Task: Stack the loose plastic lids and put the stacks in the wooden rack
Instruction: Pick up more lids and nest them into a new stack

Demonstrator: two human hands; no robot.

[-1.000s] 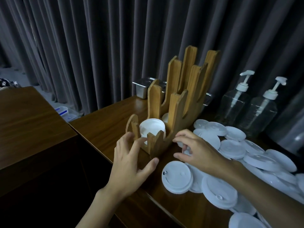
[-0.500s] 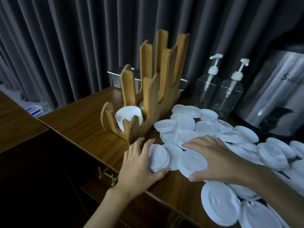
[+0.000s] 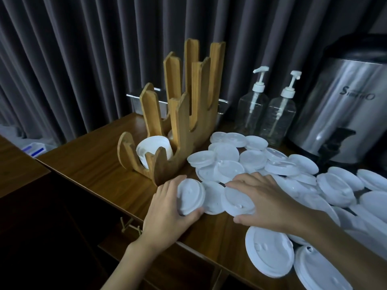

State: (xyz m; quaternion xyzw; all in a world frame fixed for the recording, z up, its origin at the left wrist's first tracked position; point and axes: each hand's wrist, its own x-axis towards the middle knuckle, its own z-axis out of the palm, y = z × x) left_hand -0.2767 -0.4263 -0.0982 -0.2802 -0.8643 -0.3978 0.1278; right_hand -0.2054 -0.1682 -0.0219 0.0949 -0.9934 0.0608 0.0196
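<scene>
While my left hand [image 3: 167,208] grips one white lid [image 3: 191,196], thumb under its near rim and fingers curled behind its far rim, that lid stands tilted on edge against my palm, just off the front corner of the wooden rack [image 3: 180,130]. A flat lid [image 3: 213,197] lies between it and my right hand [image 3: 266,203]. That hand rests over a second lid [image 3: 237,203], with the fingers nearly straight across its top and the thumb out by its near rim, so it presses rather than clasps.

Beyond my fingers the loose lids [image 3: 227,152] spread over the desk [image 3: 94,164] in an overlapping heap that runs off to the right. Two larger-looking ones [image 3: 270,252] sit at the near edge under my right forearm. A short stack [image 3: 149,148] of lids sits on its side in the lowest front slot of the rack, and what the taller slots behind it hold is mostly hidden.

Two clear pump bottles [image 3: 253,109] stand behind the heap, with a steel urn [image 3: 345,109] to their right. A metal container [image 3: 134,99] sits behind the rack, and a grey curtain [image 3: 83,49] hangs at the back.
</scene>
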